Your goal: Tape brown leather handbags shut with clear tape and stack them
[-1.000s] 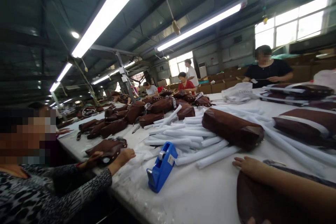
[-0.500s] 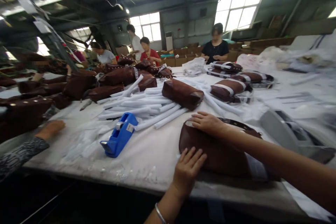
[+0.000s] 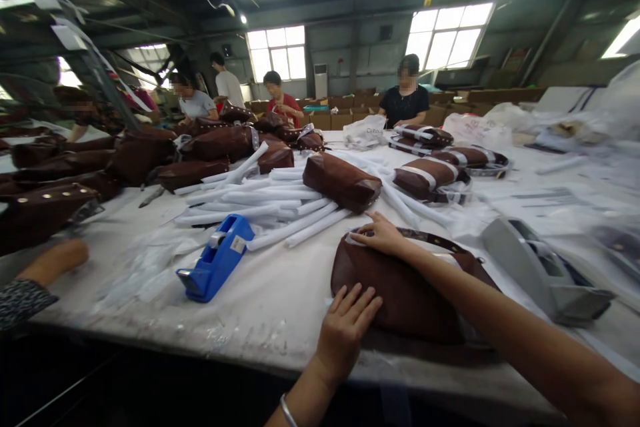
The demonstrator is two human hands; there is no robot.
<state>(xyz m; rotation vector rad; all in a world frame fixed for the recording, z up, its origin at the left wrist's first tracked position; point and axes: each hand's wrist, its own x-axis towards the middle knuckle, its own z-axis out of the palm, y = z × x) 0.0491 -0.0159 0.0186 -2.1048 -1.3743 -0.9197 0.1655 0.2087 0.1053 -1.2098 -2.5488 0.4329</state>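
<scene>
A dark brown handbag lies on its side at the table's front, its strap along the far edge. My left hand rests flat on the bag's near left end, fingers stretched out. Across the top reaches my right arm, and my right hand touches the far left corner with fingers apart, beside a small pale strip. My forearm hides part of the bag. Left of it stands a blue tape dispenser; to the right is a grey tape dispenser.
White paper rolls lie in a pile beyond, with another brown bag on top. More bags wrapped in white bands sit at the back right. Another person's hand is at the far left, near stacked brown bags. Several people work behind.
My right hand's fingers have spread at the bag's corner. My left hand stays on the bag. The other person's hand at the left has moved further left. The view has shifted slightly.
</scene>
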